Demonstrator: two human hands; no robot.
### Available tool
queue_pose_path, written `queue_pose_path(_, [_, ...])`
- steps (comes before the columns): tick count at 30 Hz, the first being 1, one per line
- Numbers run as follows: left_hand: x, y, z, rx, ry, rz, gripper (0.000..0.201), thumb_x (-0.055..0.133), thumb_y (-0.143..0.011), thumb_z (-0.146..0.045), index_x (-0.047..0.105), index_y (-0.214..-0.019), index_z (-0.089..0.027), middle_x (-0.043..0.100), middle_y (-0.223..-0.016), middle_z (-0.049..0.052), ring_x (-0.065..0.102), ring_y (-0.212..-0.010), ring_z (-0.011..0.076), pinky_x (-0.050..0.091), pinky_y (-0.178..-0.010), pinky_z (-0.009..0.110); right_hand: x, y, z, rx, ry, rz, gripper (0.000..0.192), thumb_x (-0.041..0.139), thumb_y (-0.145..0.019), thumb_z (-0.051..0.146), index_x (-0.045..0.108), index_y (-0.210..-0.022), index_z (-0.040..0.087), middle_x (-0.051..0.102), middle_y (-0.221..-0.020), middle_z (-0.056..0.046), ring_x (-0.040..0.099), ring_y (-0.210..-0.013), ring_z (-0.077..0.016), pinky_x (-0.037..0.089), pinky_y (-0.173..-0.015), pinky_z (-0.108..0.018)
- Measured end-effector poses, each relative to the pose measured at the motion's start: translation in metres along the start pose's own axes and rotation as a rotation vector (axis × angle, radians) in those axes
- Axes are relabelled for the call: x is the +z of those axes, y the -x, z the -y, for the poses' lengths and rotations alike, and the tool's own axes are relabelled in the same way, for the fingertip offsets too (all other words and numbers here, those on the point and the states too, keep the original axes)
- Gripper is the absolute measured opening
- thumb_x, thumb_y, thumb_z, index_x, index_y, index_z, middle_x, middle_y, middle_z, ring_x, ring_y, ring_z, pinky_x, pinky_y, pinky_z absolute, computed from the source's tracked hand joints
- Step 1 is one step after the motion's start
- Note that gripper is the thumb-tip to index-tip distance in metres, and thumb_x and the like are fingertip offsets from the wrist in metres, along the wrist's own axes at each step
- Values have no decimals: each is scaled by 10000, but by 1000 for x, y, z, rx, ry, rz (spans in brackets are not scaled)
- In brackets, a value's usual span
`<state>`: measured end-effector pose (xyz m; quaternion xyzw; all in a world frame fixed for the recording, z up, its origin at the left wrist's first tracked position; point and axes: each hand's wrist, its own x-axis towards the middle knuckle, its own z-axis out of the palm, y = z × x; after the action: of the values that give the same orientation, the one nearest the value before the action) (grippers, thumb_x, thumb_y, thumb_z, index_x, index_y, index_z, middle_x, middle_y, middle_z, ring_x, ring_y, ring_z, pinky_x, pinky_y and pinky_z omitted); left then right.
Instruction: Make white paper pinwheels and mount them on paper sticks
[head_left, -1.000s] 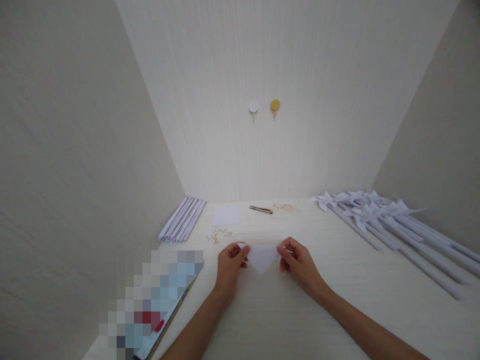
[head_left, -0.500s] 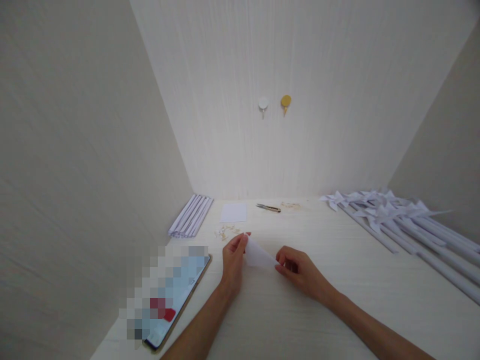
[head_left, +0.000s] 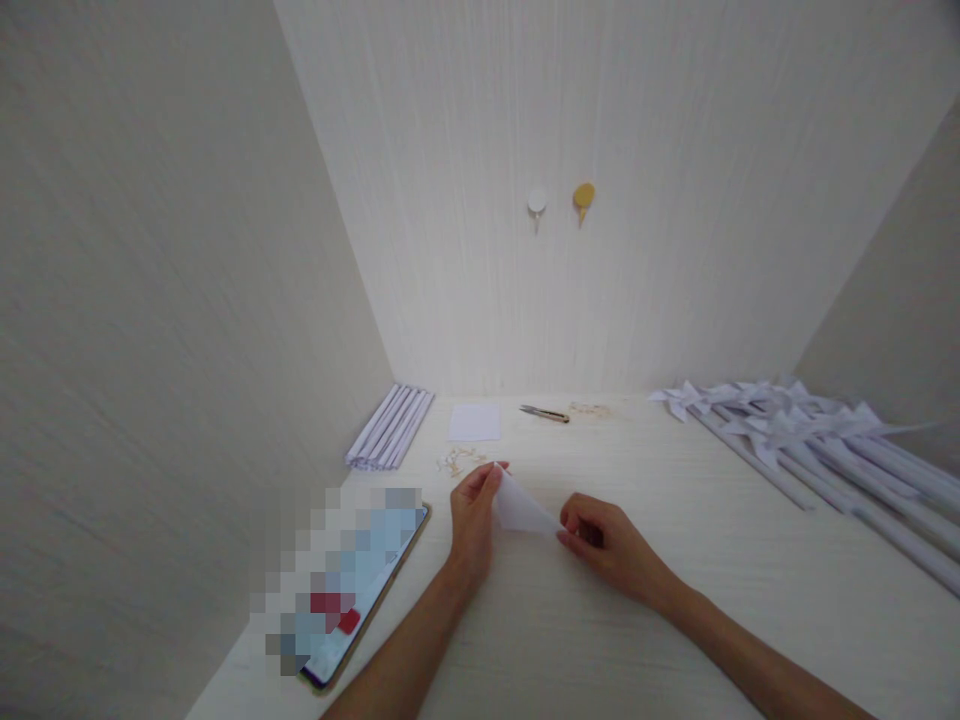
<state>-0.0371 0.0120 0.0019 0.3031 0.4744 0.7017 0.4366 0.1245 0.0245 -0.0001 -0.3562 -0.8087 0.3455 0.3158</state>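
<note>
A small white sheet of paper [head_left: 520,508], folded into a triangle, is held between my two hands just above the table. My left hand [head_left: 474,515] pinches its upper left corner between thumb and fingers. At the lower right corner, the thumb and forefinger of my right hand [head_left: 598,540] are closed on the tip. Beyond my left hand lie several small fasteners [head_left: 459,459], too small to make out exactly. A square of white paper [head_left: 475,422] lies flat behind them, with thread snips [head_left: 545,413] to its right.
Rolled white paper sticks [head_left: 390,428] lie stacked at the back left. Finished paper pinwheels [head_left: 780,430] on sticks are heaped along the right side. A phone [head_left: 367,590], partly pixelated, rests left of my left arm. Two hooks [head_left: 536,202] are fixed to the back wall.
The whole view has shifted slightly, so things appear a little farther right. Both hands keep their hold on the folded paper, whose shape has barely changed.
</note>
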Motion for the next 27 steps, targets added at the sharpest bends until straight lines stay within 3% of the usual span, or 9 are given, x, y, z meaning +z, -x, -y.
queue_pose_path(9, [0,0,-1,24,53,37,193,621,-594,-314,645,-671,-139,618,-699,25,500,-647,111,365,-587,213,-1,-2,1,19,-28,9,174,494,-672,181,379,-541,179,437,-576,22,356,-473,-82,273,-429,-201])
queue_pose_path(19, [3,1,-8,-103,169,34,215,676,-512,-287,649,-662,-135,599,-624,10,486,-585,92,359,-570,217,0,-1,-1,24,-47,1,172,505,-663,173,396,-531,176,437,-560,26,354,-468,-82,276,-425,-200])
queue_pose_path(27, [1,-1,-6,-103,166,48,191,671,-526,-278,650,-654,-138,603,-648,10,487,-606,85,356,-578,203,0,0,1,37,-56,28,184,508,-664,187,380,-533,181,435,-567,23,359,-477,-86,280,-435,-203])
